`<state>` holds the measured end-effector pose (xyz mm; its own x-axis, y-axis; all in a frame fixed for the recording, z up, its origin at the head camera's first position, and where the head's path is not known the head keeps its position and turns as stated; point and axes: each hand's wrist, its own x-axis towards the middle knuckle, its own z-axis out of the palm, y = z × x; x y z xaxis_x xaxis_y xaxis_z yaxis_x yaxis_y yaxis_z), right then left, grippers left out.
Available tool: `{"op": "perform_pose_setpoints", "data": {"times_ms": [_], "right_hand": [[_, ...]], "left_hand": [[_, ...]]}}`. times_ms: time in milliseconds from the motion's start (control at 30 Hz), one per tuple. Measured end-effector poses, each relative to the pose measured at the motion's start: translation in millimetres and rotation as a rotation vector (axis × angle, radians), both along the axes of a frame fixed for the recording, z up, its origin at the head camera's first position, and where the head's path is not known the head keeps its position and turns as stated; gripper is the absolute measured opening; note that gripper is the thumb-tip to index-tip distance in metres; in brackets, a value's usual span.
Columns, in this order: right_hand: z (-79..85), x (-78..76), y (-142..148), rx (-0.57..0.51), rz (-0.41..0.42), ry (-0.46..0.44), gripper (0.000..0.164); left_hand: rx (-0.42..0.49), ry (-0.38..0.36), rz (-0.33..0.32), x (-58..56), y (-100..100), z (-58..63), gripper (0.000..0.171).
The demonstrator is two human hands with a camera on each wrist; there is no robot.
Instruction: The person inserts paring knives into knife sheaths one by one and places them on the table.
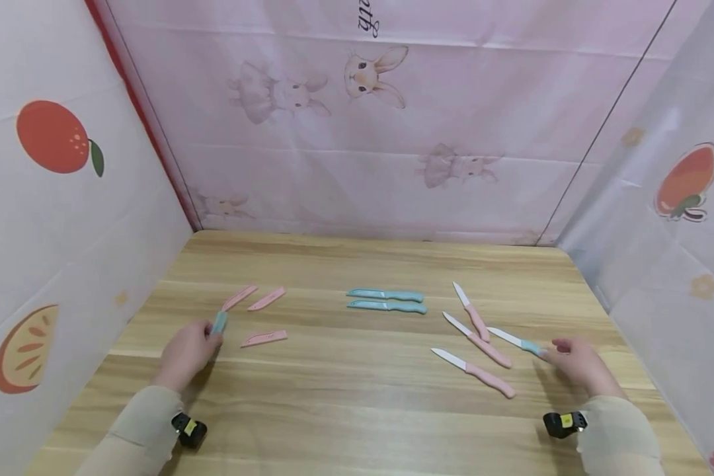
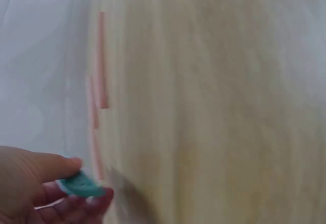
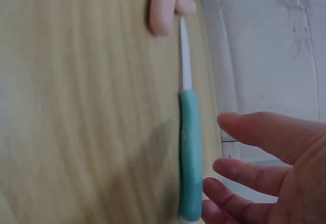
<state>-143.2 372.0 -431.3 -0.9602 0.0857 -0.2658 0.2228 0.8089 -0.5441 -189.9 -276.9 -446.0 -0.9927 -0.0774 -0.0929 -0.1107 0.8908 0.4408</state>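
Teal knife (image 1: 526, 345) lies at 3 o'clock on the table (image 1: 357, 410); right hand (image 1: 580, 367) spread wide beside its handle (image 3: 190, 152), contact unclear. Left hand (image 1: 186, 354), 9 o'clock, pinches teal sheath (image 1: 219, 322). Risk: hurried closing could shove the blade (image 3: 186, 66) toward 10 o'clock, into pink knives (image 1: 489, 350).

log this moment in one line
left hand: holds teal sheath; right hand: beside ungripped teal knife; table: three pink knives, three pink sheaths, two sheathed teal knives

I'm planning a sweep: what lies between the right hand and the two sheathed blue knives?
In the head view: an unsheathed blue knife, then two pink knives; a third lies lower in frame.
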Motion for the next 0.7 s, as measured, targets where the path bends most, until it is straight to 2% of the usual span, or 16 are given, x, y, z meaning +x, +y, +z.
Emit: {"op": "perform_pose_setpoints", "data": {"times_ms": [133, 200, 267, 333, 400, 500, 533, 600, 633, 700], "right_hand": [[-5.9, 0.6, 3.9, 0.026, -0.001, -0.049, 0.064], [-8.4, 0.9, 5.7, 0.032, -0.015, -0.051, 0.060], [-9.5, 1.5, 6.9, 0.032, -0.030, -0.055, 0.053], [-10.5, 2.4, 7.8, 0.039, -0.042, -0.055, 0.045], [-11.1, 3.4, 9.0, 0.047, -0.046, -0.053, 0.040], [-12.2, 5.0, 11.1, 0.049, -0.047, -0.043, 0.039], [-12.2, 5.9, 11.8, 0.043, -0.043, -0.035, 0.040], [-12.1, 8.2, 12.9, 0.029, -0.041, -0.013, 0.043], [-12.4, 9.2, 13.8, 0.021, -0.041, 0.008, 0.045], [-14.0, 10.8, 17.1, -0.002, -0.056, 0.054, 0.050]], "left_hand": [[0.114, 0.150, 0.016, 5.0, 4.3, 7.7, 0.019], [0.184, 0.220, 0.008, 7.0, 9.9, 11.4, 0.020], [0.273, 0.260, -0.013, 7.4, 14.8, 10.9, 0.025], [0.388, 0.253, -0.027, 3.4, 15.9, -0.2, 0.030], [0.524, 0.214, -0.052, -3.5, 15.4, -18.5, 0.033], [0.732, 0.159, -0.072, -13.6, 16.2, -47.3, 0.035], [0.796, 0.142, -0.076, -15.3, 18.0, -53.2, 0.034], [0.895, 0.133, -0.072, -13.7, 26.5, -54.9, 0.036], [0.950, 0.131, -0.090, -10.9, 31.2, -50.5, 0.034], [1.003, 0.133, -0.091, -5.3, 41.6, -40.4, 0.034]]}}
